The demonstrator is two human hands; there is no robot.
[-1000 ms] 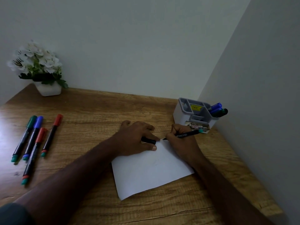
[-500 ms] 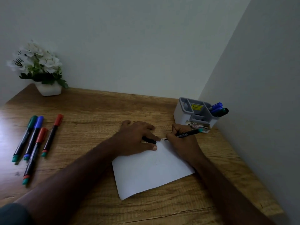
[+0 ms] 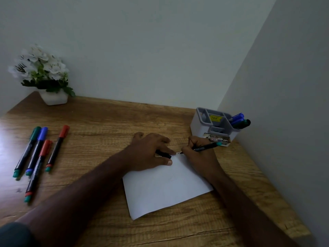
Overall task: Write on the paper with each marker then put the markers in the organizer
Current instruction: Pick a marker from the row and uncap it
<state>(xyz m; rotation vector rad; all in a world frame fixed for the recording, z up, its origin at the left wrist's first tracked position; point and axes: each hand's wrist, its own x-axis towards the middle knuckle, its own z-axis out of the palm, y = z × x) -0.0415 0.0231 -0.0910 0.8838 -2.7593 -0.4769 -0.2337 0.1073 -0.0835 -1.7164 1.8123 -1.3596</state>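
Note:
A white sheet of paper point(image 3: 165, 186) lies on the wooden desk point(image 3: 99, 132). My right hand point(image 3: 199, 157) grips a black marker point(image 3: 206, 147) with a teal end, its tip touching the paper's far corner. My left hand point(image 3: 151, 152) presses on the paper's far edge and holds a black marker cap point(image 3: 162, 154) under its fingers. Several capped markers lie at the left: a green one point(image 3: 26, 152), a blue one point(image 3: 36, 151), and two red ones point(image 3: 38, 170) point(image 3: 57, 147). The grey and white organizer point(image 3: 213, 125) stands at the right with blue and green markers point(image 3: 239, 120) in it.
A white pot of white flowers point(image 3: 42, 75) stands in the far left corner. Walls close off the desk at the back and at the right, just behind the organizer. A small printed box point(image 3: 218, 139) lies against the organizer's front.
Both hands stay in nearly the same place. The marker tip shifts only slightly at the paper's far corner.

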